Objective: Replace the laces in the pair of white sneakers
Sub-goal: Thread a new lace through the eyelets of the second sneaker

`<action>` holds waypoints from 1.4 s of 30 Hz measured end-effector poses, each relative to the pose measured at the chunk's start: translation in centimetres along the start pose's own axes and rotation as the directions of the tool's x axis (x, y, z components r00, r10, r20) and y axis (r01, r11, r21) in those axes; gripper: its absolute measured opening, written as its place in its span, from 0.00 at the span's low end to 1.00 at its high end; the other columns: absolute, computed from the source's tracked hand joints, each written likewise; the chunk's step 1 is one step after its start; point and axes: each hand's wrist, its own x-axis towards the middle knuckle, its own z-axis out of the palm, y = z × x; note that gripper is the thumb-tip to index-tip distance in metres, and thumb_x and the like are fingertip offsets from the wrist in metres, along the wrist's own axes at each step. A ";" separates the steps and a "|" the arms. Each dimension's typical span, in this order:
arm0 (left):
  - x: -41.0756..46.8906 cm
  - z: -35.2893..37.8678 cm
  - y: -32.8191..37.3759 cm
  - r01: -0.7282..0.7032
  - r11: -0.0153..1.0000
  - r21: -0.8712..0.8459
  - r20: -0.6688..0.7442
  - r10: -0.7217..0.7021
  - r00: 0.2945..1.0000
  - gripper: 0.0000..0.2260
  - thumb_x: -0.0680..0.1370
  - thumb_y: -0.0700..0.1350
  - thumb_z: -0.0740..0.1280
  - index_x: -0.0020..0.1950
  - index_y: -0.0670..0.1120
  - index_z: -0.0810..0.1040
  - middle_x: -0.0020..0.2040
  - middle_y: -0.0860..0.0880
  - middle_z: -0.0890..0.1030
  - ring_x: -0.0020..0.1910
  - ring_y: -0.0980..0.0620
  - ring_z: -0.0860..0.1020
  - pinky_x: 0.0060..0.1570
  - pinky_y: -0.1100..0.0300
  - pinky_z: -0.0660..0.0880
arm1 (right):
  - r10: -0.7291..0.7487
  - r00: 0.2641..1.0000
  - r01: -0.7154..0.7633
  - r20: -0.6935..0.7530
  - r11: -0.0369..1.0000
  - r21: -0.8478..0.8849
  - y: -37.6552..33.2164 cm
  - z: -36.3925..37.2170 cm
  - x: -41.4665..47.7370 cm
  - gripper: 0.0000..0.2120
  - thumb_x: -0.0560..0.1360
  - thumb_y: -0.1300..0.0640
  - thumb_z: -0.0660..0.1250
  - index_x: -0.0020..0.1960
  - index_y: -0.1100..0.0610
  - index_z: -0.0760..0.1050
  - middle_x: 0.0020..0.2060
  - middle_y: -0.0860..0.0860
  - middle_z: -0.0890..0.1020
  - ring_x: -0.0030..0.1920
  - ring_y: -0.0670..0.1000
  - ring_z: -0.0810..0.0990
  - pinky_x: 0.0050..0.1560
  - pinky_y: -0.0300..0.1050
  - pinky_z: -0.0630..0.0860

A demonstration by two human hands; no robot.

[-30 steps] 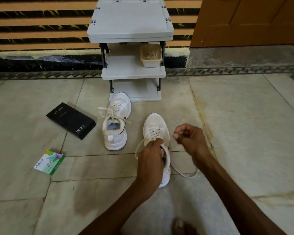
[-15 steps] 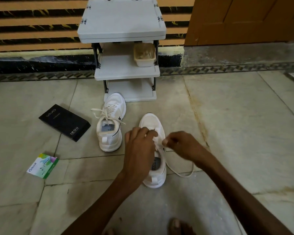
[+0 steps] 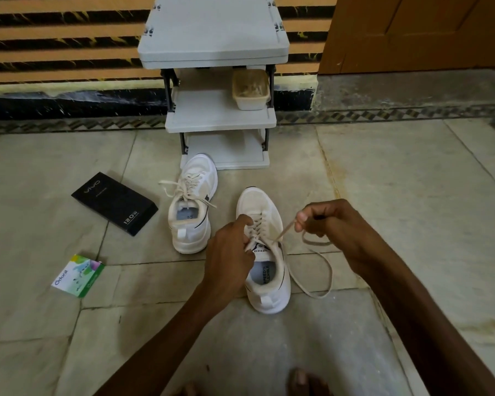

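Stone tiles (image 3: 412, 195), pale and greyish, run under everything here, and your bare toes (image 3: 305, 381) show at the bottom edge. Just beyond them the near sneaker (image 3: 269, 284) stands upright on the floor, heel toward you and toe pointing away. Your left hand (image 3: 229, 258) curls over its left side at the tongue, fingers gripping the upper by the crossed lacing. Your right hand (image 3: 332, 224) hangs just right of the shoe, finger and thumb pinching the cream lace (image 3: 284, 232), which runs taut from an upper eyelet to that pinch. The rest droops from the hand in a loose loop lying on the tiles beside the heel. Off to your left lies a green and white packet (image 3: 79, 275). Farther out, the far sneaker (image 3: 192, 218) stands fully laced, its lace ends loose, with a black box (image 3: 115, 202) lying flat just left of it. That sneaker's toe sits close to the foot of a grey plastic rack (image 3: 215, 47), whose middle shelf carries a small beige tub (image 3: 251, 88). Behind stand a striped wall (image 3: 60, 47) and a wooden door (image 3: 412, 32).
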 end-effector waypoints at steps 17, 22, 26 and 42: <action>-0.9 0.9 0.7 -0.059 0.997 -0.046 -0.075 0.056 0.996 0.16 0.68 0.34 0.71 0.53 0.49 0.79 0.48 0.52 0.79 0.45 0.50 0.79 0.45 0.50 0.78 | -0.007 0.999 -0.028 -0.052 0.764 -0.645 5.6 2.1 2.3 0.05 0.75 0.57 0.70 0.49 0.53 0.82 0.46 0.49 0.83 0.46 0.49 0.81 0.47 0.44 0.78; -0.7 0.6 0.5 -0.024 0.998 -0.061 -0.079 0.019 0.997 0.13 0.68 0.36 0.73 0.49 0.48 0.81 0.43 0.52 0.80 0.40 0.53 0.79 0.43 0.52 0.78 | -0.054 0.990 0.134 0.132 0.671 -0.730 6.1 3.2 2.8 0.06 0.70 0.66 0.64 0.43 0.57 0.75 0.44 0.57 0.77 0.44 0.57 0.77 0.40 0.44 0.67; -0.5 0.7 0.6 0.023 0.999 -0.041 -0.082 -0.027 0.996 0.15 0.69 0.37 0.73 0.54 0.48 0.81 0.46 0.50 0.82 0.42 0.52 0.80 0.43 0.58 0.77 | -0.070 0.984 0.179 0.166 0.492 -0.852 6.4 3.0 2.5 0.07 0.70 0.63 0.63 0.47 0.57 0.69 0.47 0.58 0.75 0.45 0.60 0.75 0.39 0.45 0.63; 0.7 0.7 -0.4 -0.167 0.971 -0.171 0.111 0.187 0.976 0.13 0.76 0.45 0.69 0.61 0.55 0.78 0.54 0.55 0.73 0.53 0.56 0.75 0.52 0.63 0.73 | 0.109 0.994 -0.109 -0.009 0.976 -0.188 3.5 1.6 1.1 0.04 0.78 0.61 0.64 0.49 0.53 0.74 0.34 0.49 0.84 0.39 0.49 0.82 0.45 0.46 0.78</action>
